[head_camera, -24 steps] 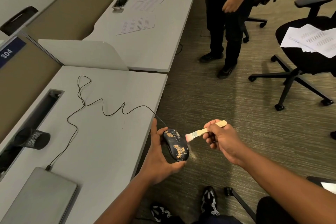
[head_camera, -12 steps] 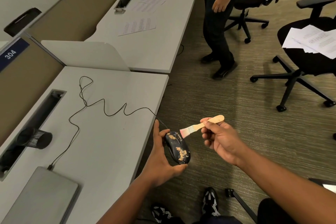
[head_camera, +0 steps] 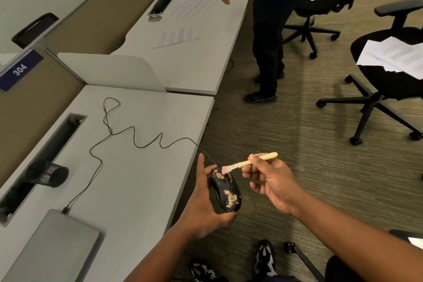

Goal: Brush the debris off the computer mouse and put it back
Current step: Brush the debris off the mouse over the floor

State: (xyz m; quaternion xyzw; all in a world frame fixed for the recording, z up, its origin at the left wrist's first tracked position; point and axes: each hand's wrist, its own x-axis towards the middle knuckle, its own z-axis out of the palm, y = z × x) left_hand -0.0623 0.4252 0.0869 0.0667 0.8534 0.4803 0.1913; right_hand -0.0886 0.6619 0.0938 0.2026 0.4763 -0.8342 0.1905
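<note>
on the left i see a closed grey laptop (head_camera: 52,247) on the pale grey desk (head_camera: 142,181), with a thin black cable (head_camera: 109,130) snaking across to the black computer mouse (head_camera: 225,192). my left hand (head_camera: 203,204) holds that mouse just off the desk edge, over the carpet — fingers curled around its sides, tan debris on its front and back. the small wooden-handled brush (head_camera: 249,162) touches the mouse's front with its pink bristles — my right hand (head_camera: 272,181) pinches the handle.
</note>
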